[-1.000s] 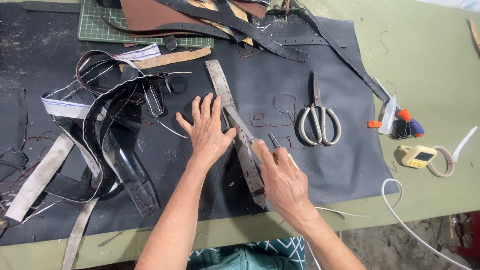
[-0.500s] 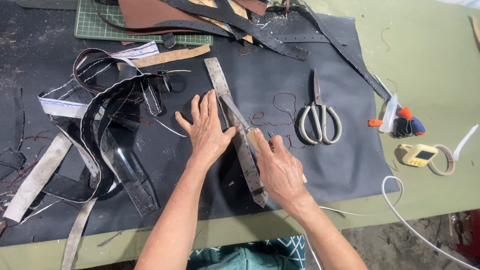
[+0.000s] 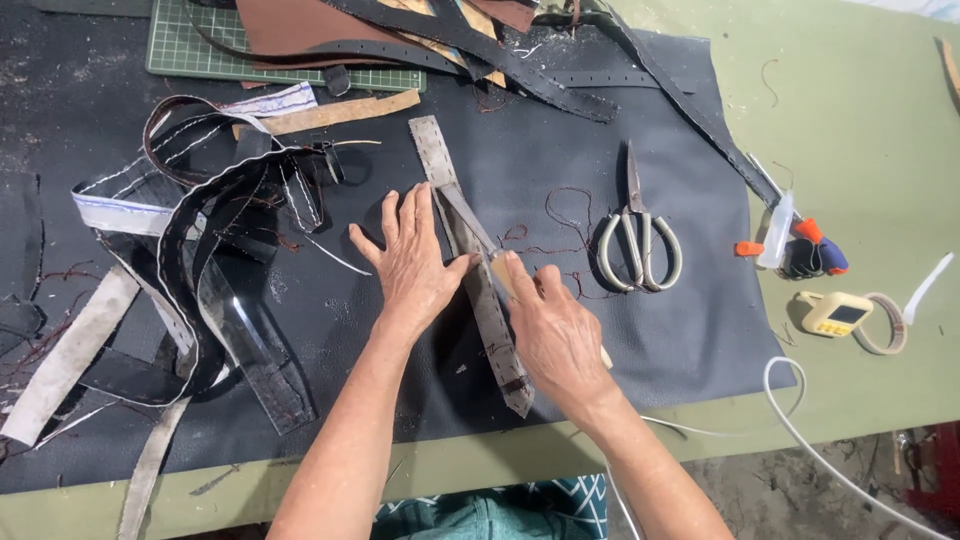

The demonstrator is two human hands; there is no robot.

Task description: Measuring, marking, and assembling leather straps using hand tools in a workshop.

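A long grey leather strap (image 3: 478,290), perforated along both edges, is being held flat on a dark leather sheet (image 3: 640,330) that is spread over the green worktable (image 3: 860,130). The strap is lying at a slant, from near the cutting mat (image 3: 190,50) down to a pointed end close to the table's near edge. It is being pinned by the left hand (image 3: 415,260), whose fingers are spread wide and pressed flat, with nothing grasped. A slim blade with a pale handle (image 3: 480,245) is being gripped by the right hand (image 3: 555,335), fingers curled closed around it and the tip laid along the strap.

The strap is judged light, limp and pliable, likely to slide or buckle unless pressed; the flat middle, beside the blade, seems the best place to hold it.

Steel scissors (image 3: 640,235) are lying just to the right, with a yellow tape measure (image 3: 835,312) and small orange-tipped tools (image 3: 800,245) farther off. Black stitched strips (image 3: 200,260) are being left heaped to the left.

The blade's edge and most of its handle are being hidden by the right hand, so its exact kind cannot be made out.
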